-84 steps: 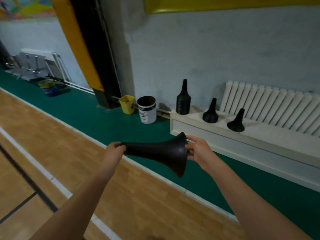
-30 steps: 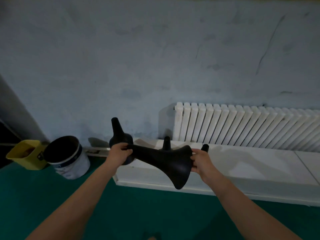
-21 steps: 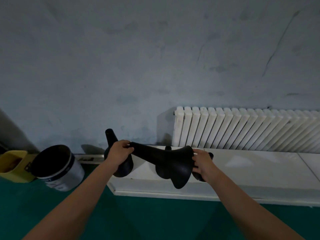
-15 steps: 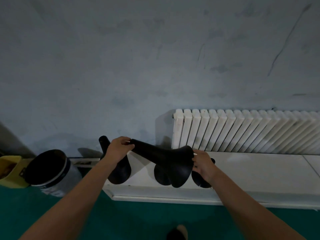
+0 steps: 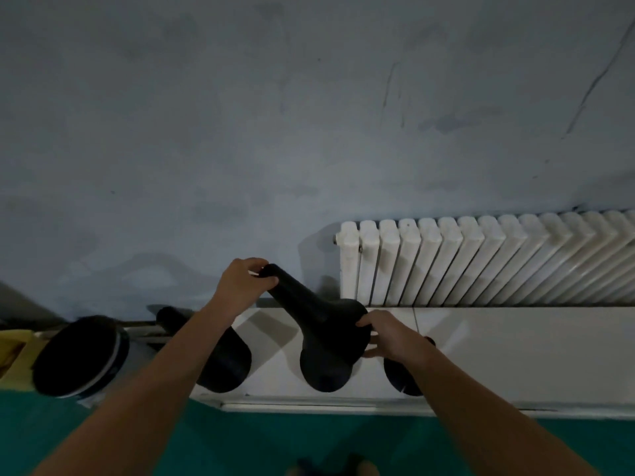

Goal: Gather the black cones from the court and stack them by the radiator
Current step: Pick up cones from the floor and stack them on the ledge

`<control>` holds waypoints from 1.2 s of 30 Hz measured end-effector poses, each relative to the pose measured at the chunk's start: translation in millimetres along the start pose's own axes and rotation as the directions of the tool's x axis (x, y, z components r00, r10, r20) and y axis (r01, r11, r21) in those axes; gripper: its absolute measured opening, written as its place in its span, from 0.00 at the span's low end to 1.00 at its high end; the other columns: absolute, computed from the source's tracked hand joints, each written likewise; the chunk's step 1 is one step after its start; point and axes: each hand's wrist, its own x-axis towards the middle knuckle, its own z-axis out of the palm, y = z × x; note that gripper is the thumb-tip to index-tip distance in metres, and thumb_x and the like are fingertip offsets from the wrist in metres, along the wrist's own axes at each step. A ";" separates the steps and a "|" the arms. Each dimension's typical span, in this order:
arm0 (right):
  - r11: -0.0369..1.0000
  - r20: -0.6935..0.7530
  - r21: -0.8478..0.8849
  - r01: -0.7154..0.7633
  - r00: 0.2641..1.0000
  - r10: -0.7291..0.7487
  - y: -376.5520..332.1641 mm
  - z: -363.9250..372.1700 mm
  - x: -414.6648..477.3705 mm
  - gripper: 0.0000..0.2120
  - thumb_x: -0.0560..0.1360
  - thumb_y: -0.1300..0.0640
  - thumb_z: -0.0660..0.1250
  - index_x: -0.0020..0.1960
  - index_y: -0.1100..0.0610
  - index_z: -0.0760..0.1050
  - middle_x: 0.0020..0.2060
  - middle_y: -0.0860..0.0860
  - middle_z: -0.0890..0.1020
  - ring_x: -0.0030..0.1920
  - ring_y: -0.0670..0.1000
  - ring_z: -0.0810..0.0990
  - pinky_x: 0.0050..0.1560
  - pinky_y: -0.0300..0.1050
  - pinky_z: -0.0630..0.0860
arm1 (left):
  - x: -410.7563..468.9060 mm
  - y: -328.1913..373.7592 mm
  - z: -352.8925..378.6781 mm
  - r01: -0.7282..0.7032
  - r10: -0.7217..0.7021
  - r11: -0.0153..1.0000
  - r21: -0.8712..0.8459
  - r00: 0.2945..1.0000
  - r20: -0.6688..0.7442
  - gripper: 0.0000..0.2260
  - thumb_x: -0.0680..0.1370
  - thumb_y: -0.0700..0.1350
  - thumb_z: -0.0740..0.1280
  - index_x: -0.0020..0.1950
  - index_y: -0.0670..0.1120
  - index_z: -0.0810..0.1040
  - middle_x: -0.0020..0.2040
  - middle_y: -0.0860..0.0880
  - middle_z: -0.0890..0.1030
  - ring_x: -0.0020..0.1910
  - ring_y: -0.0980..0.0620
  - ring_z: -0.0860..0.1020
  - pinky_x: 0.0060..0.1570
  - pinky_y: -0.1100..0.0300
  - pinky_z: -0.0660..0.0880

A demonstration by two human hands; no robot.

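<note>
Right hand (image 5: 388, 334) is curled round the flared rim of the held cone (image 5: 319, 314), fingers on the rim's right edge and the thumb lower down. Left hand (image 5: 245, 286), further out, pinches the cone's narrow tip between thumb and curled fingers. Held this way the cone slants, tip up and left toward the wall (image 5: 240, 132), wide mouth down and toward the person. It is matt black, with a slim neck widening smoothly into a bell-shaped base.

Just beneath its mouth a middle cone (image 5: 326, 376) stands on the white ledge (image 5: 515, 355); the two black shapes merge in the dim light, so whether they touch cannot be told. A taller left cone (image 5: 223, 362) stands on the same ledge, partly hidden by the left forearm. A right cone (image 5: 402, 379) shows only in part behind the right wrist.

Left of the ledge, on the green floor (image 5: 240, 441), sits a bucket (image 5: 79, 355) with a dark inside, and beside it a yellow tub (image 5: 10, 352). Behind the ledge a white ribbed radiator (image 5: 481, 262) stands against the grey-blue wall.
</note>
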 end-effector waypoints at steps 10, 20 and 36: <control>0.956 -0.161 0.145 -0.255 0.947 0.277 11.0 7.8 98.3 0.22 0.73 0.67 0.62 0.66 0.64 0.66 0.64 0.60 0.69 0.58 0.63 0.70 0.44 0.52 0.71 | 61.3 -24.7 51.2 -0.102 0.063 0.967 0.232 0.984 0.168 0.16 0.71 0.45 0.74 0.58 0.47 0.79 0.53 0.50 0.81 0.49 0.54 0.79 0.48 0.67 0.71; 0.915 -0.136 0.227 -0.333 0.920 0.368 55.8 8.4 170.1 0.05 0.76 0.69 0.55 0.47 0.61 0.67 0.48 0.57 0.68 0.43 0.56 0.68 0.38 0.46 0.68 | 105.9 -66.4 113.4 -0.056 -0.017 0.971 0.233 0.954 0.300 0.21 0.69 0.47 0.76 0.60 0.49 0.77 0.53 0.55 0.79 0.50 0.55 0.79 0.50 0.66 0.72; 0.936 -0.179 0.210 -0.284 0.930 0.323 78.0 13.5 198.0 0.09 0.78 0.64 0.57 0.57 0.61 0.73 0.57 0.58 0.76 0.53 0.55 0.74 0.58 0.48 0.66 | 95.7 -107.5 161.0 -0.110 -0.014 0.965 0.236 0.884 0.467 0.14 0.68 0.44 0.77 0.50 0.49 0.77 0.48 0.50 0.74 0.47 0.51 0.75 0.47 0.58 0.73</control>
